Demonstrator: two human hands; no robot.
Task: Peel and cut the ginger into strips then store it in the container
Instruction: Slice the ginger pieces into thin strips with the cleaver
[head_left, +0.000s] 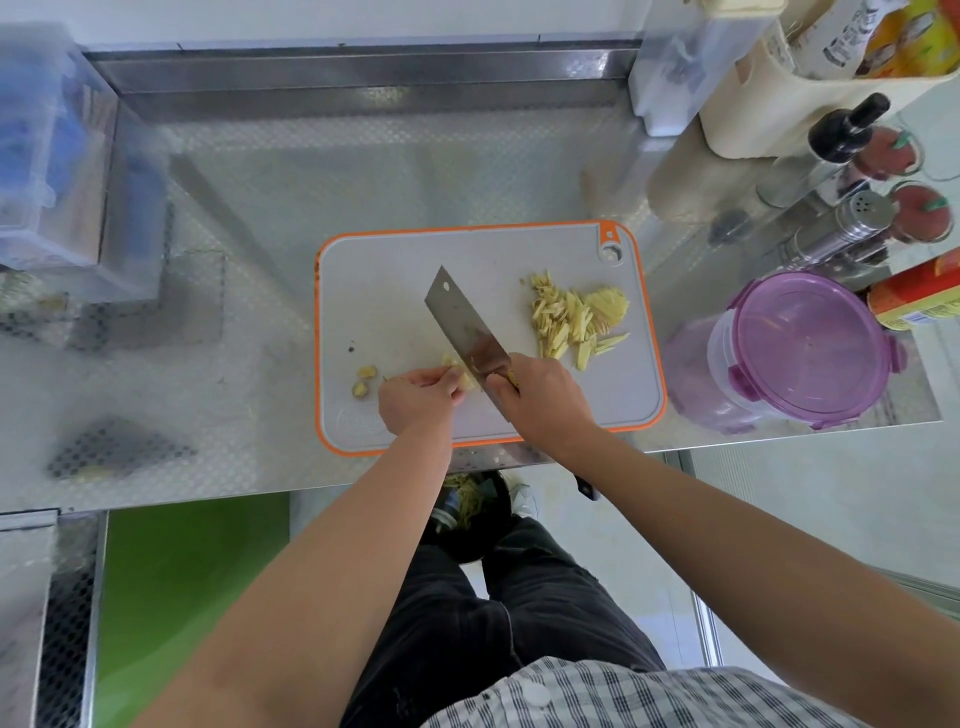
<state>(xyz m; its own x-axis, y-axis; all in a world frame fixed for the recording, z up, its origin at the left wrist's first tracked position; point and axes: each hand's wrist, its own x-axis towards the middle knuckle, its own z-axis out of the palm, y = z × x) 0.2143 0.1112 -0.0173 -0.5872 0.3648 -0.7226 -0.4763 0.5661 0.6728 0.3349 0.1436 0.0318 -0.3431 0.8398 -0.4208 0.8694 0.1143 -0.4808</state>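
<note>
Left grip: pinches peeled, pale-yellow ginger piece on cutting board. Right grip: clamps cleaver handle. Right of blade: thin yellow strips, fanned slices, heaped.

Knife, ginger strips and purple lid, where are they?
Knife (464, 327), head view, middle of the blade.
Ginger strips (561, 322), head view, middle of the pile.
Purple lid (810, 343), head view, centre of its top.
</note>
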